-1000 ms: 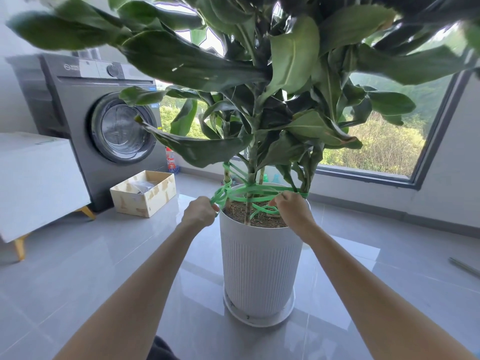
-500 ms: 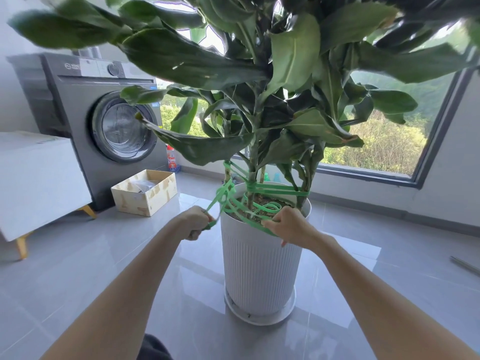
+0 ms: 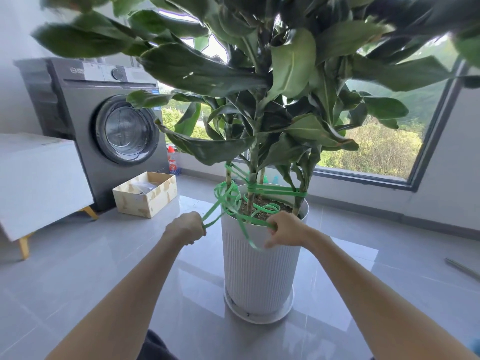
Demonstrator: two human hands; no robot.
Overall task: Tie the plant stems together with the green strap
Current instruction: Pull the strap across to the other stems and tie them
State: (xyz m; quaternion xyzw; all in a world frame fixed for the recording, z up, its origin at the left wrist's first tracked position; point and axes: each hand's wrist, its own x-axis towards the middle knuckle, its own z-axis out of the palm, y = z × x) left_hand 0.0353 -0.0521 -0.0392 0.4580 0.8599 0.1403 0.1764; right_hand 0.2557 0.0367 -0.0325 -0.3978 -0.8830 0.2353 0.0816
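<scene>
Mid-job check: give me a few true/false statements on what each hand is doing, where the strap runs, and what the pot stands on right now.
1. The left hand grips the green strap to the left of the pot. True.
2. The right hand is open and touches nothing. False: it holds the green strap at the pot's front rim.
3. The green strap passes around the plant stems above the soil. True.
4. The pot stands straight on the floor tiles. False: it stands in a white saucer.
5. The washing machine has its door swung open. False: the door is closed.
</scene>
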